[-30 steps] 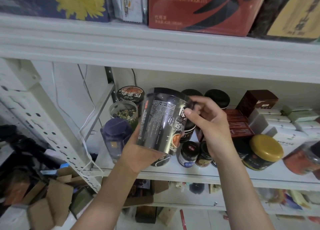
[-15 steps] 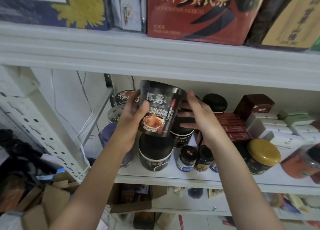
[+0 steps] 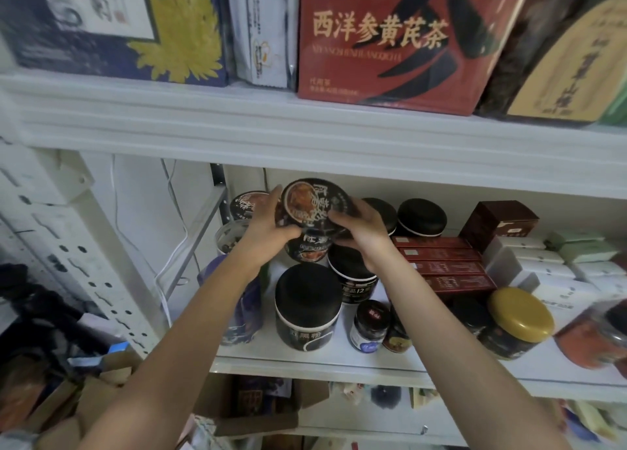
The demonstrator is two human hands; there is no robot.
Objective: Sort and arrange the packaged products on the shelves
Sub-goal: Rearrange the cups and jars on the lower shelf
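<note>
Gripping tilted tub (image 3: 314, 209) w/ L hand (image 3: 268, 237), R hand (image 3: 364, 234), above jars (image 3: 307, 297).

Partly out of view
Orange jar (image 3: 590, 344) at 4 o'clock runs off-frame; left forearm (image 3: 203, 314) covers most of purple jar (image 3: 249, 317).

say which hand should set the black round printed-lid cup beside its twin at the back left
Right, probably. The right hand grips the black printed-lid cup on the side away from the twin cup; the left hand sits between the two and would block.
</note>
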